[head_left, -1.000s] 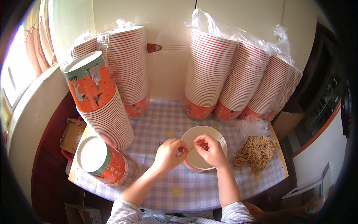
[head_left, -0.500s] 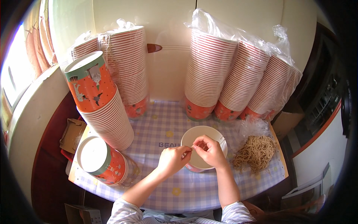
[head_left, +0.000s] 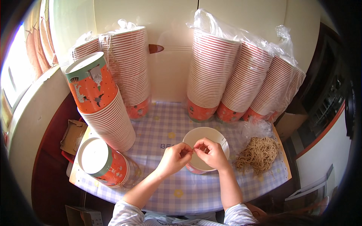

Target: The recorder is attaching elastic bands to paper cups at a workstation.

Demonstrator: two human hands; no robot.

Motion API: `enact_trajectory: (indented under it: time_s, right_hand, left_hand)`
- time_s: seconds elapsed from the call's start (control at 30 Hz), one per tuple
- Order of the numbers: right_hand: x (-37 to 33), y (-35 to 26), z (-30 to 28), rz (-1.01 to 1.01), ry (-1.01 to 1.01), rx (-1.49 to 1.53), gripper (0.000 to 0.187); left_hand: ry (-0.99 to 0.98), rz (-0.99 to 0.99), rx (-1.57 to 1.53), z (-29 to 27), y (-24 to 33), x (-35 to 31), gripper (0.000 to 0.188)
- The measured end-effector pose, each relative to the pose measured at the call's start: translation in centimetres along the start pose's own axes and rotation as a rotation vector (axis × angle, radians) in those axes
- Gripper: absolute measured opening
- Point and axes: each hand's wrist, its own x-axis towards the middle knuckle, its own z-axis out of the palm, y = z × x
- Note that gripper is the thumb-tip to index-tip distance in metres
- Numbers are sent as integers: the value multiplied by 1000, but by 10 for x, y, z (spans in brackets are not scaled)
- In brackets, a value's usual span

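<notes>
A: How many cups are out?

B: One open white-lined orange paper cup (head_left: 205,148) stands at frame centre on the checked-cloth worktop (head_left: 166,130). The left hand (head_left: 174,159) and right hand (head_left: 211,153) meet over its near rim, fingertips pinched narrow on something too small to tell.

A: And the stacks?

B: Three bagged stacks of orange paper cups (head_left: 245,77) lean at upper right, two more bagged stacks (head_left: 126,66) at upper left. A tilted unbagged stack (head_left: 100,103) is at left, and another stack lies on its side (head_left: 102,162) at lower left.

A: Anything else?

B: One heap of dry tan noodles (head_left: 260,153) on clear plastic, just right of the cup.
</notes>
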Motion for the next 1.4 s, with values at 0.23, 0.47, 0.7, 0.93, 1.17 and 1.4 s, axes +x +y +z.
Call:
enact_trajectory:
  time_s: [0.23,0.47,0.7,0.93,1.17,1.4]
  right_hand:
    - [0,1,-1,-8,-21,-23,8]
    - [-1,2,-2,42,-33,-30,10]
    - [-1,2,-1,26,-30,0,10]
    - [-2,5,-2,45,-24,16,12]
    - [-3,0,-6,125,-30,21,11]
    - [-3,3,-4,87,-67,-80,13]
  left_hand:
    - [45,4,-44,3,-5,1,13]
    - [46,1,-34,2,-7,3,13]
    - [15,-37,-105,0,-11,4,13]
    - [-7,-50,-136,-1,-11,5,13]
    - [-5,-51,-149,-1,-13,6,13]
    - [-24,-50,-157,-2,-11,5,13]
